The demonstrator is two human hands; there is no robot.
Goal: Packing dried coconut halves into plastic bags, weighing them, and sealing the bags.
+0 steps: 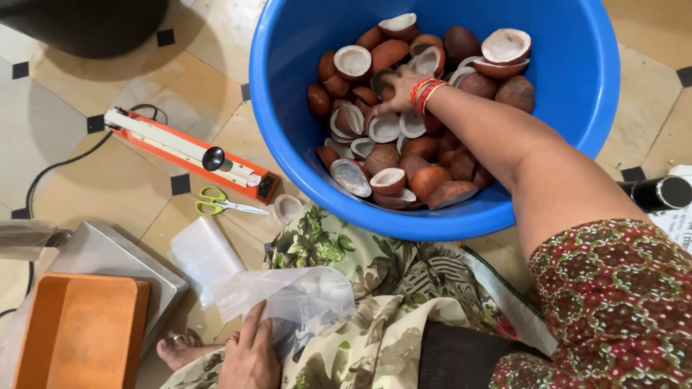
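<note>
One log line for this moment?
right hand: in blue tub, on coconut halves | left hand: holding clear plastic bag

— How many tubs are there?
— One blue tub (pixel 577 108), at one o'clock. The coconut halves (pixel 389 180) in it are heaped up; far too many overlap to count exactly, easily two dozen.
— Any halves outside it?
— One, on the floor (pixel 287 207) near the centre.
— And tools?
— One pair of green scissors (pixel 216 203) and one orange sealer (pixel 187 153), at ten o'clock. One orange tray (pixel 83 331) at eight.
— Bags?
— Two clear plastic bags: one (pixel 205 253) lying flat, one (pixel 303 299) crumpled at six.
</note>
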